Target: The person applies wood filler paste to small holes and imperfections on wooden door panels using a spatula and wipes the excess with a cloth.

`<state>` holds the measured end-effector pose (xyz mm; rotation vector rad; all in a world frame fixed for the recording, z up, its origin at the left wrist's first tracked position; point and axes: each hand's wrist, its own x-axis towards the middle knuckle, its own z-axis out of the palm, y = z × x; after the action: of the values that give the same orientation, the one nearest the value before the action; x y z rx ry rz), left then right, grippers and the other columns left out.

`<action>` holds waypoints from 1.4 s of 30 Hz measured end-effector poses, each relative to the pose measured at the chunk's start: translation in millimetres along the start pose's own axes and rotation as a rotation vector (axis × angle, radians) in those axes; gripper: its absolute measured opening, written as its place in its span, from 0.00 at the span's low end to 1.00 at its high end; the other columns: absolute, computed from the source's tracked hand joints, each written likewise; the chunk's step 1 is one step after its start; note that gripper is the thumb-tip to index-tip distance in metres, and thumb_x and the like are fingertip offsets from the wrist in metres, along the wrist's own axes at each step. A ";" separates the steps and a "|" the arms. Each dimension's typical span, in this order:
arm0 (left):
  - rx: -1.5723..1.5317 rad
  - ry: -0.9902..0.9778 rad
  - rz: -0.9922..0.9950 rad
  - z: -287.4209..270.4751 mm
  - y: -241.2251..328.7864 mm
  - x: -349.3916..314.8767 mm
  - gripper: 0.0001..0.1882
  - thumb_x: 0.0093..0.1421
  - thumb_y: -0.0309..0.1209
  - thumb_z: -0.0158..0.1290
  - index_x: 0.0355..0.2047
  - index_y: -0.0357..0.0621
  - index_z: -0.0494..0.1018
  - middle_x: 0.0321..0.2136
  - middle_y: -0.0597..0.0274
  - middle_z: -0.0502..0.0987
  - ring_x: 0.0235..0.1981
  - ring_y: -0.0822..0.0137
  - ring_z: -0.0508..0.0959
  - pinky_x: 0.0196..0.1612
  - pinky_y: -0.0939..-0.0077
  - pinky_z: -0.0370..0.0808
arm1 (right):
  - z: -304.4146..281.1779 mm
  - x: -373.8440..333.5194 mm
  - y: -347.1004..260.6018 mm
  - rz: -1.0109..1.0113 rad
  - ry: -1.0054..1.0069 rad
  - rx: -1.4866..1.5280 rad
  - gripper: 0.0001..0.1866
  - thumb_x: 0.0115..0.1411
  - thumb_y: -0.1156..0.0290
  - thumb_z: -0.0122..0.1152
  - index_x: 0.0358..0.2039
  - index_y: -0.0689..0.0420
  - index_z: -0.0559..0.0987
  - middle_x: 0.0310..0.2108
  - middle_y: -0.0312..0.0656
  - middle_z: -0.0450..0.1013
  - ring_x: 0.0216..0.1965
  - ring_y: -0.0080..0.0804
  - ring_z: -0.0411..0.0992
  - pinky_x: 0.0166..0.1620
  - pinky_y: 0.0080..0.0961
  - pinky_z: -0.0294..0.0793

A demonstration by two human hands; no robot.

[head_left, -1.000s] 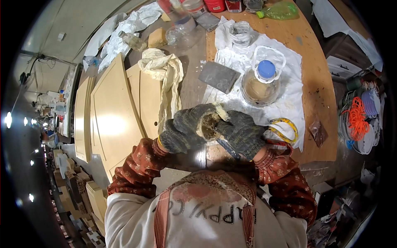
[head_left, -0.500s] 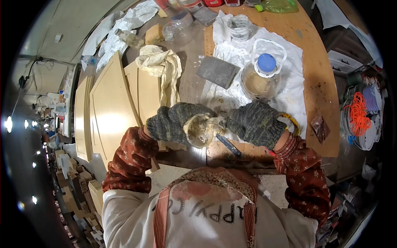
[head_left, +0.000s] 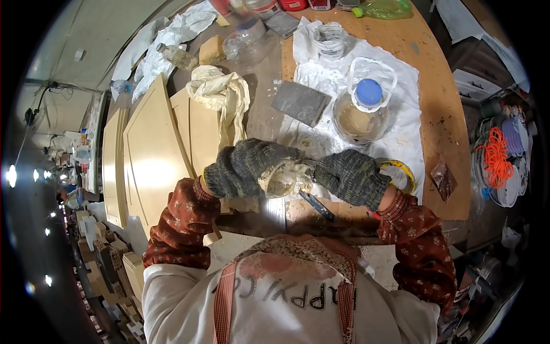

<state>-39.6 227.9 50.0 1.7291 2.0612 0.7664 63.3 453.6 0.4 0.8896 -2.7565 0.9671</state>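
Note:
My left hand [head_left: 245, 169], in a dark grey knitted glove, is wrapped round a small round cup [head_left: 279, 182] smeared inside with cream-coloured paste. The cup is tilted, its mouth turned toward my right hand. In a matching glove, my right hand [head_left: 352, 179] is closed on a thin tool whose paste-covered end [head_left: 302, 174] is at the cup's rim; the glove hides most of it. Below the hands, a dark narrow cutter-like knife [head_left: 317, 205] lies near the table's front edge. A yellow-and-white ring [head_left: 401, 172], perhaps a tape roll, sits beside my right hand.
A clear jug with a blue cap [head_left: 369, 92] stands on a stained white sheet [head_left: 402, 114]. Left of it lie a grey sanding block [head_left: 301, 103] and a cream cloth [head_left: 220, 89]. Pale wooden panels [head_left: 154, 155] lean at the left. Bottles and tubs line the far edge.
The cup has turned and risen slightly, so less of its inside shows. Both hands have shifted a little, and the paste-covered tool end has moved against the rim.

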 end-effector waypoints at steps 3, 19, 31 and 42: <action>0.170 0.089 -0.011 -4.8 5.1 3.2 0.30 0.45 0.36 0.64 0.48 0.40 0.69 0.31 0.55 0.76 0.29 0.57 0.77 0.35 0.67 0.75 | 6.1 5.7 4.3 0.004 -0.046 0.021 0.13 0.57 0.61 0.52 0.39 0.51 0.79 0.29 0.43 0.74 0.27 0.43 0.72 0.31 0.38 0.70; 0.539 0.511 -0.128 16.0 -3.0 -9.3 0.33 0.44 0.37 0.62 0.50 0.39 0.67 0.25 0.59 0.74 0.25 0.59 0.75 0.31 0.65 0.73 | 18.2 3.1 -11.7 -0.054 -0.278 -0.059 0.19 0.55 0.71 0.47 0.48 0.61 0.69 0.48 0.47 0.66 0.48 0.33 0.65 0.46 0.30 0.67; 0.464 0.437 -0.025 17.9 14.2 -14.2 0.37 0.41 0.37 0.66 0.51 0.36 0.65 0.42 0.51 0.74 0.36 0.55 0.76 0.39 0.66 0.73 | 47.8 6.2 -22.4 0.103 0.294 0.169 0.25 0.45 0.69 0.63 0.47 0.55 0.73 0.44 0.47 0.70 0.47 0.48 0.66 0.49 0.42 0.66; -0.322 0.067 -0.305 16.0 3.1 -27.9 0.41 0.43 0.29 0.66 0.56 0.38 0.58 0.50 0.56 0.69 0.49 0.64 0.71 0.53 0.72 0.68 | 59.8 14.7 -32.9 0.410 0.255 0.471 0.11 0.54 0.69 0.60 0.37 0.59 0.77 0.33 0.47 0.74 0.36 0.38 0.72 0.40 0.29 0.71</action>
<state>-22.4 204.0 36.8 1.1993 2.0440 1.0004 75.6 389.9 -25.4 0.1979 -2.5717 1.7093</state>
